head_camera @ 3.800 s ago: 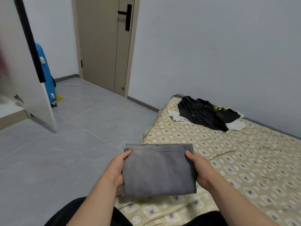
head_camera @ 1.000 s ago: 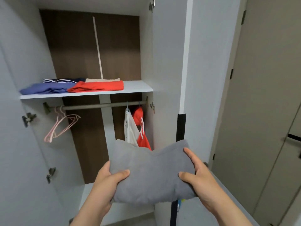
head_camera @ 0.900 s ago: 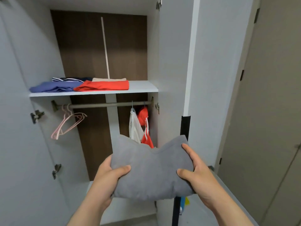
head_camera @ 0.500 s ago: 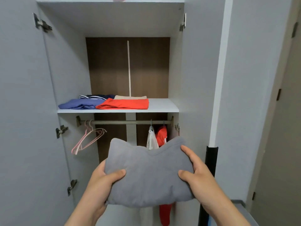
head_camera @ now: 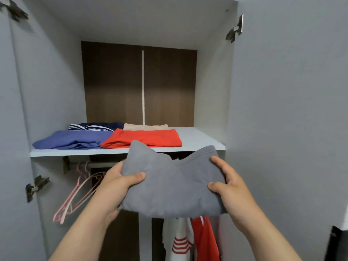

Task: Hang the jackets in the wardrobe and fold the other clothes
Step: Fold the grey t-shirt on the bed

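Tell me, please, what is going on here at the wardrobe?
A person stands at the open wardrobe holding a folded grey garment, the left hand and right hand gripping its sides, about level with the shelf. A folded blue garment and red garment lie on the shelf. Below, pink hangers hang bare, and hanging clothes show at the right.

Grey folded garment [head_camera: 173,187]; red [head_camera: 145,140], blue [head_camera: 73,141] (navy-and-white striped behind) folded clothes; pink hangers [head_camera: 75,196].
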The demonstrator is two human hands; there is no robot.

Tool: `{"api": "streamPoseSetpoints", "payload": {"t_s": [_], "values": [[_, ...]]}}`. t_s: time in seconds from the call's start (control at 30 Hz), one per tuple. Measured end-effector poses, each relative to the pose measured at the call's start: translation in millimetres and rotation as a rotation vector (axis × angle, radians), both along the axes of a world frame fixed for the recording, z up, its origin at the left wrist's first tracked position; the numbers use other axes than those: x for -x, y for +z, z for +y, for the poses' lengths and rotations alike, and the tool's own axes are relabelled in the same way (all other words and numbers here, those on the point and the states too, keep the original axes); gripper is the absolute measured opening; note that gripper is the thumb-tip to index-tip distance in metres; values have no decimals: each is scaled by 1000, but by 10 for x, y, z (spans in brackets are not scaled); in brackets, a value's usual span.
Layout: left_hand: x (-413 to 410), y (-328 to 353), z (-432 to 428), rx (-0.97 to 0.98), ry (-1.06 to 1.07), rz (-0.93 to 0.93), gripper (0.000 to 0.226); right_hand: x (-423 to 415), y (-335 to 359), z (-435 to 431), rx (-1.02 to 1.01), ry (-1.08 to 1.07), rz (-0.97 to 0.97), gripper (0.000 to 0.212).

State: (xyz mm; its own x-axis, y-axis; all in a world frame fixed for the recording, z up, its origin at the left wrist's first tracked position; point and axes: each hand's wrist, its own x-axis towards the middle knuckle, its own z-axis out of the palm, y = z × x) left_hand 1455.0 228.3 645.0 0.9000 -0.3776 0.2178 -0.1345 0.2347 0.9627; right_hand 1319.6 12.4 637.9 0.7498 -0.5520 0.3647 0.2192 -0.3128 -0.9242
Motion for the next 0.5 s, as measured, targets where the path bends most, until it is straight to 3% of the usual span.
{"api": "streamPoseSetpoints", "payload": {"t_s": [0.1, 0.23, 0.5], "values": [[-416, 263, -122, 0, -79, -11, 46, -316, 175, -35, -9, -69, -44, 64], [-854, 616, -343, -21, -119, -52, 27, -624, 459, -196, -48, -130, -106, 62], [-1605, 1214, -973, -53, -102, -106, 26, -1295, 963, -744, 4, -191, -156, 61]]}}
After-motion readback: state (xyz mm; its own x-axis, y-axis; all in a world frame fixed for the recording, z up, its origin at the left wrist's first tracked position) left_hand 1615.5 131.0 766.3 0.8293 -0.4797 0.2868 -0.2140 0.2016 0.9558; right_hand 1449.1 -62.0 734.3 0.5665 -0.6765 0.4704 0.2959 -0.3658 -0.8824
